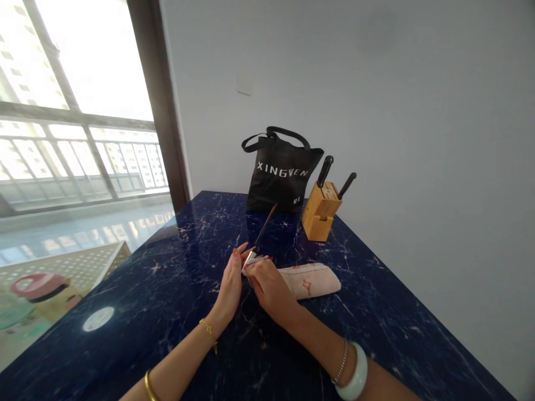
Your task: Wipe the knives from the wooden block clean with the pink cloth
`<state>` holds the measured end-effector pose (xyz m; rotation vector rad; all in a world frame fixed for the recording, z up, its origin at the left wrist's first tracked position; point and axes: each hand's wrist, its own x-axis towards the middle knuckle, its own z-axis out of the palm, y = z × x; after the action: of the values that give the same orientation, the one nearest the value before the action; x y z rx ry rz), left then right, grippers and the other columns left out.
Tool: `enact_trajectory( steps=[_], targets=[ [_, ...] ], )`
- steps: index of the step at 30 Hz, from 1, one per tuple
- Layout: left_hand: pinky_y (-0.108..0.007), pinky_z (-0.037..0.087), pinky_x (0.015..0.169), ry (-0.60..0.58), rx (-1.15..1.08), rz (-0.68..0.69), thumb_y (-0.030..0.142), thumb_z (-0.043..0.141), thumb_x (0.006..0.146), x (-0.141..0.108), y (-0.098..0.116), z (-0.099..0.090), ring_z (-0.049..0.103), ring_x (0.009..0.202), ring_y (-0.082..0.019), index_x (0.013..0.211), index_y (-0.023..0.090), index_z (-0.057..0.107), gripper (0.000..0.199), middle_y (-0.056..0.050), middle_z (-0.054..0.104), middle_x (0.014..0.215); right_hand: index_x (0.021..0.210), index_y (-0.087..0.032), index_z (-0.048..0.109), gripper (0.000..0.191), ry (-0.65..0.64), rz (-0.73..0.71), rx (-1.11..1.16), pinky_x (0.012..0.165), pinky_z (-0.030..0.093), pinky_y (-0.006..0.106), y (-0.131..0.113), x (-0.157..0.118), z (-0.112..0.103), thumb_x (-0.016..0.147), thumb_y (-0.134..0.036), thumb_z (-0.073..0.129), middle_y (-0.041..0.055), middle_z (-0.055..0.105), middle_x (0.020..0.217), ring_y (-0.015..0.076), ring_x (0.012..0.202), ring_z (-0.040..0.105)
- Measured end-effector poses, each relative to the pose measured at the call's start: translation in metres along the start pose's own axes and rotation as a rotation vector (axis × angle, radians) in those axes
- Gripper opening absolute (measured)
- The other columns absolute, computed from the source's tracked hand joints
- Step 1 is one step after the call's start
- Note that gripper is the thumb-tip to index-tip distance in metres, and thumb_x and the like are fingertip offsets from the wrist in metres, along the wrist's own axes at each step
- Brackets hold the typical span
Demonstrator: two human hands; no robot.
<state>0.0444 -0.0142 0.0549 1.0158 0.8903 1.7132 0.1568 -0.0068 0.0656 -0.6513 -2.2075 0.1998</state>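
A slender dark thing with a brownish pointed tip (266,223) slants up and away from my hands. Its lower end looks pale and silvery, and my fingers partly cover it, so its kind is unclear. My left hand (231,281) is closed around that lower end, with the fingertips along its left side. My right hand (270,287) presses in from the right, fingers curled and pinching pale fabric against the silvery part. This fabric seems to belong to the folded pink cloth (315,281) with a red motif, which stretches out to the right behind my knuckles.
A wooden knife block (321,214) with two black-handled items stands at the back right. Beside it, a black tote bag (278,178) leans near the wall. The dark blue marbled table (167,301) has a white round spot (98,319) at left. A perforated pale container (100,264) sits beyond the left edge.
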Motion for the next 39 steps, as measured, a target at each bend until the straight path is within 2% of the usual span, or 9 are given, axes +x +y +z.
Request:
enact_trajectory(
  steps=[5,9,12,16,20,28,32,39],
  targets=[
    [-0.033,0.038,0.088,-0.012,-0.055,-0.138,0.040,0.050,0.078,0.001,-0.006,0.000,0.057,0.094,-0.019,0.116,0.019,0.049,0.044,-0.007,0.062,0.103,0.091,-0.019,0.052,0.017,0.038,0.051,0.023,0.080,0.038,0.032,0.007,0.002,-0.002,0.084,-0.013,0.037,0.0051,0.053,0.086,0.0167,0.086,0.047],
    [-0.031,0.041,0.084,-0.026,-0.142,-0.104,0.031,0.059,0.073,0.002,-0.006,-0.001,0.058,0.090,-0.017,0.119,0.020,0.046,0.049,-0.005,0.062,0.099,0.091,-0.019,0.051,0.016,0.117,0.104,0.063,0.078,0.039,0.032,0.016,0.002,-0.003,0.085,-0.015,0.037,0.0050,0.053,0.087,0.0168,0.085,0.047],
    [-0.028,0.041,0.081,-0.047,-0.118,-0.078,0.025,0.062,0.071,0.004,-0.001,-0.005,0.058,0.085,-0.015,0.117,0.019,0.048,0.049,-0.003,0.063,0.091,0.089,-0.019,0.050,0.014,0.135,0.108,0.071,0.078,0.039,0.032,0.017,0.002,-0.005,0.084,-0.015,0.038,0.0050,0.052,0.087,0.0168,0.085,0.047],
    [-0.024,0.042,0.074,-0.047,-0.125,-0.091,0.025,0.062,0.070,0.005,0.005,-0.008,0.058,0.078,-0.013,0.106,0.016,0.057,0.038,-0.002,0.063,0.086,0.091,-0.019,0.050,0.015,0.071,0.038,0.077,0.080,0.038,0.031,0.010,0.001,-0.003,0.085,-0.015,0.037,0.0050,0.053,0.088,0.0163,0.087,0.046],
    [-0.019,0.043,0.066,-0.017,-0.193,-0.126,0.025,0.063,0.070,0.004,0.005,-0.006,0.058,0.069,-0.009,0.102,0.018,0.059,0.034,0.000,0.063,0.081,0.088,-0.018,0.052,0.017,-0.002,-0.026,0.054,0.079,0.038,0.031,0.008,0.001,0.003,0.086,-0.017,0.036,0.0051,0.052,0.085,0.0162,0.085,0.045],
    [-0.025,0.046,0.071,-0.079,-0.321,-0.202,0.023,0.056,0.075,-0.001,0.004,0.003,0.060,0.079,-0.015,0.107,0.020,0.054,0.032,-0.003,0.064,0.092,0.088,-0.019,0.053,0.017,0.080,0.012,0.045,0.081,0.037,0.031,0.016,0.008,0.003,0.087,-0.018,0.035,0.0059,0.054,0.090,0.0164,0.089,0.046],
    [-0.025,0.045,0.075,-0.099,-0.367,-0.216,0.031,0.048,0.081,-0.001,0.005,0.006,0.059,0.085,-0.016,0.105,0.018,0.055,0.029,-0.003,0.064,0.096,0.090,-0.020,0.053,0.017,0.103,0.031,0.036,0.080,0.037,0.032,0.017,0.009,0.001,0.087,-0.018,0.036,0.0052,0.054,0.088,0.0169,0.087,0.047],
    [-0.029,0.045,0.079,-0.128,-0.334,-0.237,0.040,0.042,0.083,0.000,0.007,0.008,0.059,0.089,-0.018,0.103,0.015,0.056,0.035,-0.007,0.063,0.102,0.089,-0.017,0.052,0.017,0.044,-0.032,0.007,0.083,0.037,0.032,0.013,0.006,0.003,0.086,-0.018,0.036,0.0073,0.053,0.092,0.0170,0.091,0.045]
  ],
)
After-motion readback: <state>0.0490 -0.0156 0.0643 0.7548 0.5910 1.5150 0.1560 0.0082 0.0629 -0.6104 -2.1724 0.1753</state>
